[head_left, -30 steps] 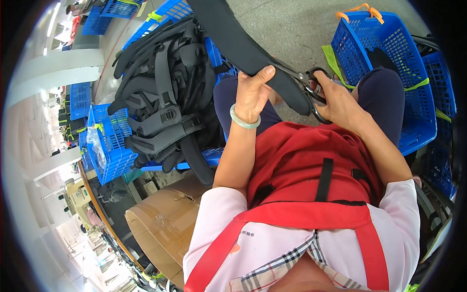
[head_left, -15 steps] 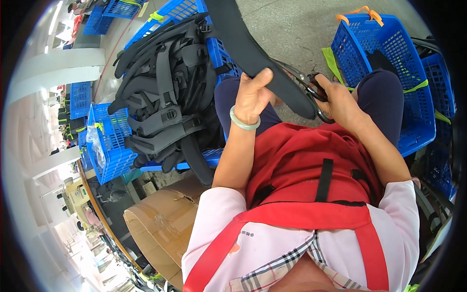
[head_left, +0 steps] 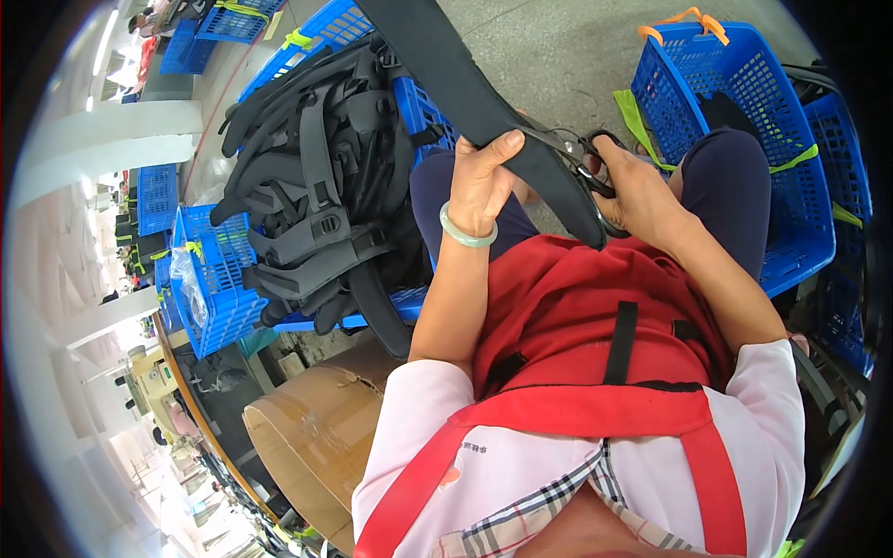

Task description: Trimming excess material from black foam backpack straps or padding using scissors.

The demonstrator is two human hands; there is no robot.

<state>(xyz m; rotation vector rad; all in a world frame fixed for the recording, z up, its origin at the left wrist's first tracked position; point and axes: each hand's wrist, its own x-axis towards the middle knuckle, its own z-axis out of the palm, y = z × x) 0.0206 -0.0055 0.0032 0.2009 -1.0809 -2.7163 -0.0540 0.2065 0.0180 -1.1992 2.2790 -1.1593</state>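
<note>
Left hand: clamped on the black strap, thumb on top.
Right hand: closed around scissors, just beside that grip.

the black strap runs out past the top edge of the frame, so its far end is unseen. the scissors are mostly covered by the right hand, with their blades behind the strap. the left hand hides its fingers behind the strap. the far blue baskets at upper left are too small and bent to read their contents.
</note>
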